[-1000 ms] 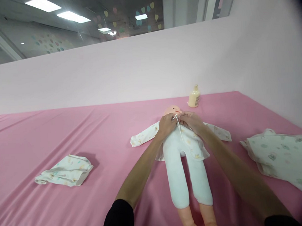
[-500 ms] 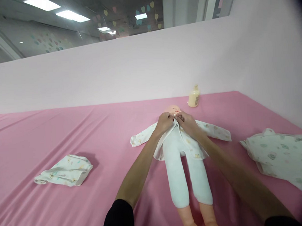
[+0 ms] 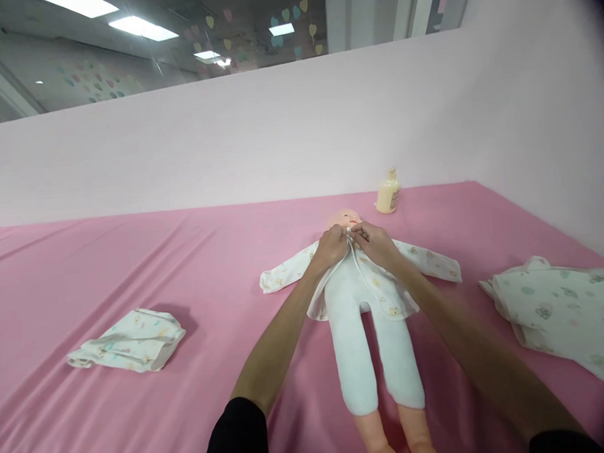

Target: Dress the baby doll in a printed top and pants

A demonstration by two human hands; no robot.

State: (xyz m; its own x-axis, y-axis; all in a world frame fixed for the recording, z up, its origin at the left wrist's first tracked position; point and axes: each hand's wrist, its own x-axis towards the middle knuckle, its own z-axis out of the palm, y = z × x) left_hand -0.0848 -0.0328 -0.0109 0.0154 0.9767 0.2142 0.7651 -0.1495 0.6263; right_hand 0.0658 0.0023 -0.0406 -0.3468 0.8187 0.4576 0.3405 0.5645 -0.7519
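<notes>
A baby doll (image 3: 353,378) lies on its back on a pink-covered surface, its head away from me and its lower legs bare. It wears a white patterned baby jacket (image 3: 390,296) with both sleeves stretched out to the sides. Below the neck the jacket's front hangs apart over a plain white body. At the collar, my left hand (image 3: 331,245) pinches the left front edge. Close beside it, almost touching, my right hand (image 3: 375,243) pinches the other edge. My fingers hide the fastening and part of the doll's chin.
Folded patterned baby clothing (image 3: 131,341) lies to the left on the pink sheet (image 3: 224,270). More patterned white cloth (image 3: 566,308) lies at the right. A pale yellow pump bottle (image 3: 387,195) stands by the white wall (image 3: 228,143) behind the doll's head.
My two hands have drawn slightly closer at the collar, bringing the jacket's edges together there. The doll and the other items stay in place.
</notes>
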